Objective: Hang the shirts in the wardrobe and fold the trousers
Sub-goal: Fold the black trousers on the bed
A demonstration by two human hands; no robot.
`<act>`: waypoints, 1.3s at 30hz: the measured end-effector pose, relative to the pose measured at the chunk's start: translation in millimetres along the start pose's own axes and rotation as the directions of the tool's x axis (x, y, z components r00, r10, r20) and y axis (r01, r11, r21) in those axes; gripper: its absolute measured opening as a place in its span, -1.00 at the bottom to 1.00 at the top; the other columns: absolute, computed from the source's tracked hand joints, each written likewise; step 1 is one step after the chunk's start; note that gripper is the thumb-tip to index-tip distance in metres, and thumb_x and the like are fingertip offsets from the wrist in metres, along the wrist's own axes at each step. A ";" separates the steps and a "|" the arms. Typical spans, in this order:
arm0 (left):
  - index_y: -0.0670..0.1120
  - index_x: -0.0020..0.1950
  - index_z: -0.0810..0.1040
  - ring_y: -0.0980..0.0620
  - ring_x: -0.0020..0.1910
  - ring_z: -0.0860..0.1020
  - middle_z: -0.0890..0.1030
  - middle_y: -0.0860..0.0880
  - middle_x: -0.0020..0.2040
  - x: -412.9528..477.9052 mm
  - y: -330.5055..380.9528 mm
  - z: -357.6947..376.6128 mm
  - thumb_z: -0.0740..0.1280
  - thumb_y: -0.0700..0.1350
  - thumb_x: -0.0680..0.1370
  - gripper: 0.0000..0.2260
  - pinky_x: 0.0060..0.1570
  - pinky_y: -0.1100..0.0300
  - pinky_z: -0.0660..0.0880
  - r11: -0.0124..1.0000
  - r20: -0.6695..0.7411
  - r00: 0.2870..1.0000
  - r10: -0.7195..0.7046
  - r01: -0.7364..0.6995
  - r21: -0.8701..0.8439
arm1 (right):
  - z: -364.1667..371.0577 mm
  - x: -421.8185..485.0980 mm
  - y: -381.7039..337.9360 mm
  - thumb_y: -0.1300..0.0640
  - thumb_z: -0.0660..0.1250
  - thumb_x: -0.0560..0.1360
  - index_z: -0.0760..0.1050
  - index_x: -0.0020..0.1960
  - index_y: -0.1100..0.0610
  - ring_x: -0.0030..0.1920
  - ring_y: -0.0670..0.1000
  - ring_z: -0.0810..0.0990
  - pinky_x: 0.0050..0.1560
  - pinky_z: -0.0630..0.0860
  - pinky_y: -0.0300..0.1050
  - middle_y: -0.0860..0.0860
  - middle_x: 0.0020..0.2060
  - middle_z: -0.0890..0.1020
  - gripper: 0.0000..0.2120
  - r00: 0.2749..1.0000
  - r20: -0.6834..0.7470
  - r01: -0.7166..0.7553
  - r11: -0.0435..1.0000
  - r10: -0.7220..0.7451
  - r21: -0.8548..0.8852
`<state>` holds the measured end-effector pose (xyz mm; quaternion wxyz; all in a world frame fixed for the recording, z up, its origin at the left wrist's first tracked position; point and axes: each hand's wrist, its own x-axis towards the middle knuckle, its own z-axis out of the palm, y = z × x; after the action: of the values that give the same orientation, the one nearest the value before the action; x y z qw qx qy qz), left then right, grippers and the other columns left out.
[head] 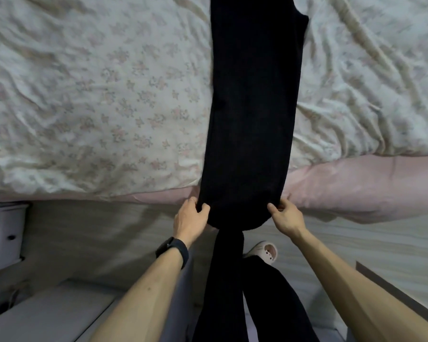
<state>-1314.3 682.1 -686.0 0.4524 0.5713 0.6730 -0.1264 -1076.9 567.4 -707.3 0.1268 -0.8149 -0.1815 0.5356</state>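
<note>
I am in a bedroom at home. A crumpled cream duvet with small pink flowers (97, 95) covers a wide bed, over a plain pink sheet (356, 188). Long black fabric trousers (252, 107) lie along it. Pale wood-grain flooring (356, 245) runs below, and what looks like a small white drawer unit (3, 233) stands at my left.

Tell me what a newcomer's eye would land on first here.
The black trousers stand out first, a long dark strip running down the middle of the pale floral bedspread to the bed's near edge. Next come the hands gripping their near end, the left hand at one corner and the right hand at the other. A black wristband marks the left wrist.
</note>
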 end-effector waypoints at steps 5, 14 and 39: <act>-0.10 0.25 0.52 -0.16 0.21 0.51 0.46 -0.09 0.27 23.6 6.4 3.0 0.29 0.01 0.63 -0.73 0.22 -0.07 0.49 0.997 0.084 0.996 -0.009 0.003 0.074 | 16.5 12.1 -1.9 -0.02 0.42 0.55 0.33 0.45 0.07 0.30 0.18 0.53 0.25 0.46 -0.01 0.05 0.33 0.54 -0.46 0.998 -0.022 -0.062 0.982 0.067 0.177; -0.17 0.26 0.61 -0.15 0.23 0.53 0.57 -0.12 0.23 16.0 -15.4 5.7 0.30 0.31 0.42 -0.36 0.29 -0.13 0.47 0.999 0.186 0.982 -0.024 0.020 0.025 | 7.9 13.1 21.9 0.12 0.43 0.57 0.63 0.21 0.09 -0.03 -0.13 0.70 -0.08 0.56 -0.33 -0.10 -0.03 0.72 -0.77 0.990 0.138 -0.068 0.949 0.026 0.307; -0.13 0.14 0.70 0.18 -0.05 0.69 0.73 0.00 0.03 -196.2 44.3 -52.0 0.50 -0.08 0.53 -0.78 -0.17 0.43 0.51 0.924 0.275 0.954 0.115 -0.002 -0.382 | -137.7 -209.0 12.6 0.19 0.44 0.55 0.63 0.14 0.05 -0.02 -0.07 0.72 -0.06 0.59 -0.27 -0.04 0.00 0.74 -0.82 0.967 0.188 0.111 0.949 -0.172 0.294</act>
<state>-1311.5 603.3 -493.8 0.6518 0.4686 0.5928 -0.0639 -1023.6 464.1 -485.3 0.2596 -0.7117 -0.1742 0.6291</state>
